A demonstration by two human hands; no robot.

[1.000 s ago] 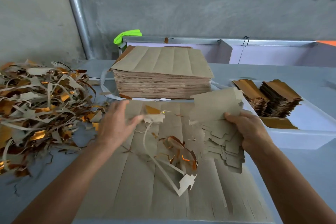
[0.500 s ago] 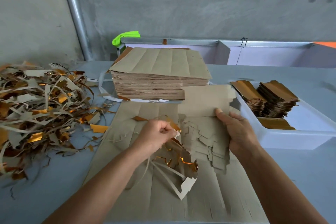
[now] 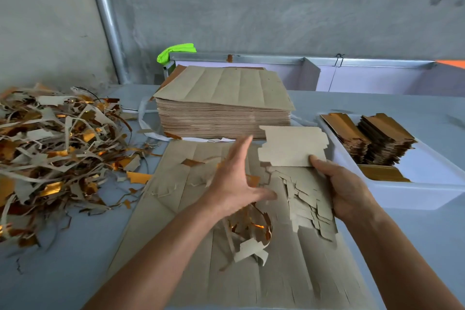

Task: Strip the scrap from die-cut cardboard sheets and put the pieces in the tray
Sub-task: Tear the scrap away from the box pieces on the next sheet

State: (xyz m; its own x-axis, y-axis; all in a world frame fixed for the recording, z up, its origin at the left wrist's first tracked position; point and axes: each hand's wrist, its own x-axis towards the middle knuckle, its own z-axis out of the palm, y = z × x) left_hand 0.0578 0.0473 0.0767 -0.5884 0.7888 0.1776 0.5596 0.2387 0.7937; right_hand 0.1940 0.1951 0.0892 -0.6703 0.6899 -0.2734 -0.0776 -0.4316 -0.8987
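Fingers of the left hand (image 3: 234, 184) are being spread wide and held empty above the loose scrap (image 3: 249, 234), probably so the curled strips can be swept aside. A fanned bundle of stripped pieces (image 3: 302, 184) is being gripped by the right hand (image 3: 349, 191), thumb on top, presumably to keep the edges together for carrying. Both are being held over the die-cut sheets (image 3: 176, 229) lying flat in front. Finished stacks are being kept in the white tray (image 3: 427, 194) just to the right, within easy reach, while discarded trimmings are being heaped in the scrap pile (image 3: 57, 148) on the left.
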